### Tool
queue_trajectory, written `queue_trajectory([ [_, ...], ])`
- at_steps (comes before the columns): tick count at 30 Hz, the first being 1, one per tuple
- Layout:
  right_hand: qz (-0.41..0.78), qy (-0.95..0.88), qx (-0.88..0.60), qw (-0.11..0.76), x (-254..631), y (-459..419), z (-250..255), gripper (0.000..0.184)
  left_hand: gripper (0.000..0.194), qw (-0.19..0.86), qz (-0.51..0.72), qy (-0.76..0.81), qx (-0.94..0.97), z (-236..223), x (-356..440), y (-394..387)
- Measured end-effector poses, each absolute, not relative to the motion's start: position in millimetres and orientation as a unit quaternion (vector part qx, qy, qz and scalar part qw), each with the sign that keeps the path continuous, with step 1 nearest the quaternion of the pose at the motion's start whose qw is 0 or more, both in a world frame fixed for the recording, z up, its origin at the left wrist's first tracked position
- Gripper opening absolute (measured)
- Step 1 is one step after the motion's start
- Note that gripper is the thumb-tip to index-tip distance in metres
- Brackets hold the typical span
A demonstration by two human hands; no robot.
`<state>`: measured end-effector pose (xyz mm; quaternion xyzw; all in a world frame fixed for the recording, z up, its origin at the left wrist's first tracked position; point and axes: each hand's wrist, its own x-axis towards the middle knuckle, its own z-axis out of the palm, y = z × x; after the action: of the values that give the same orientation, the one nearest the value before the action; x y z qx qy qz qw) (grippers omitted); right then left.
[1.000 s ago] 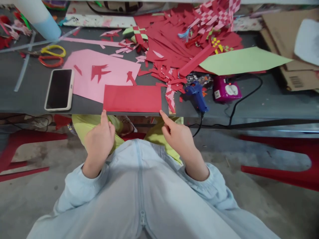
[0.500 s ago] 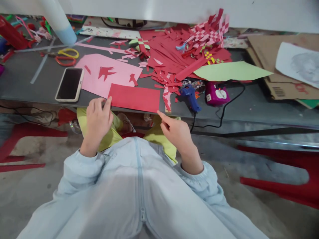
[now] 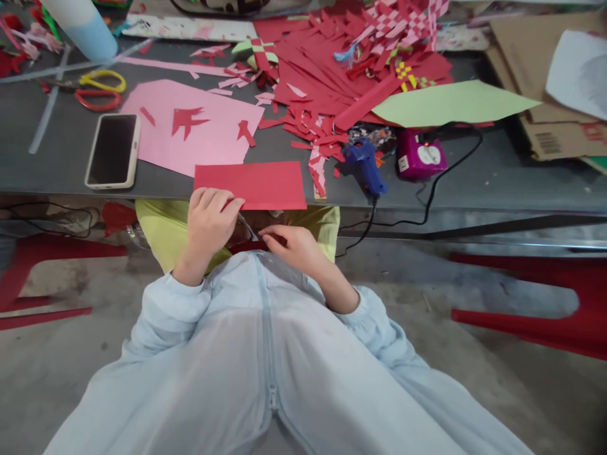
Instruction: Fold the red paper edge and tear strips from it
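Observation:
A folded-looking red paper rectangle (image 3: pixel 256 180) lies at the table's front edge, its near side reaching past the edge. My left hand (image 3: pixel 212 218) grips its near left corner, fingers bent over the top and thumb pointing right along the near side. Off the paper, my right hand (image 3: pixel 296 248) hovers in front of the table above my lap. Its index finger and thumb point left with a small gap between them, and I see nothing held there. Behind the rectangle is a pink sheet (image 3: pixel 213 139) with several red scraps on it.
A phone (image 3: pixel 112 151) and scissors (image 3: pixel 99 91) lie to the left. On the right are a blue glue gun (image 3: pixel 367 165), a purple box (image 3: pixel 421 155) with a black cord, a light green sheet (image 3: pixel 450 104) and cardboard (image 3: pixel 521 63). Red paper strips (image 3: pixel 322 76) are heaped at the back.
My left hand went from fingertip contact at the near left corner to gripping the near edge. My right hand left the near right corner and moved left, off the paper.

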<state>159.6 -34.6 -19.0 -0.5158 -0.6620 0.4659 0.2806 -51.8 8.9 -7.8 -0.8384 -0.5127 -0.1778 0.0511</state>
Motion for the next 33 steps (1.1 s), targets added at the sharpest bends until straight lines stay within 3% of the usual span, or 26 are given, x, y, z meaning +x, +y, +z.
queue_trajectory([
  [3, 0.529, -0.613, -0.499, 0.310, 146.2, -33.5, -32.7, 0.034, 0.034, 0.111, -0.231, -0.466, -0.847, -10.2, -49.3, -0.3],
  [6, 0.565, -0.563, -0.493, 0.347, 138.5, -32.9, -36.0, 0.055, 0.027, 0.181, -0.278, -0.412, -0.849, -10.1, -43.6, -8.8],
  [9, 0.582, -0.519, -0.495, 0.385, 138.0, -33.0, -29.8, 0.064, 0.022, 0.197, -0.295, -0.403, -0.844, -6.0, -38.4, -15.3],
  [15, 0.595, -0.427, -0.487, 0.475, 147.5, -33.9, -17.6, 0.059, 0.012, 0.090, -0.251, -0.436, -0.860, 11.5, -52.7, -22.3],
  [19, 0.584, -0.427, -0.479, 0.498, 156.6, -37.1, -9.1, 0.056, 0.012, -0.011, -0.320, -0.453, -0.832, 25.7, -74.7, -24.8],
  [25, 0.575, -0.554, -0.395, 0.454, 174.8, -47.3, 15.5, 0.052, 0.021, -0.238, -0.502, -0.378, -0.740, 43.7, -80.6, -31.8],
  [28, 0.611, -0.687, -0.240, 0.312, 181.7, -52.0, 34.2, 0.033, 0.031, -0.242, -0.556, -0.383, -0.697, 51.5, -78.0, -35.0],
  [30, 0.556, -0.770, -0.181, 0.255, 182.2, -55.2, 48.5, 0.026, 0.042, -0.223, -0.547, -0.423, -0.687, 55.6, -78.4, -36.4],
  [33, 0.476, -0.803, -0.183, 0.308, 175.8, -58.0, 69.0, 0.019, 0.054, -0.239, -0.500, -0.461, -0.693, 60.1, -79.4, -37.7],
])
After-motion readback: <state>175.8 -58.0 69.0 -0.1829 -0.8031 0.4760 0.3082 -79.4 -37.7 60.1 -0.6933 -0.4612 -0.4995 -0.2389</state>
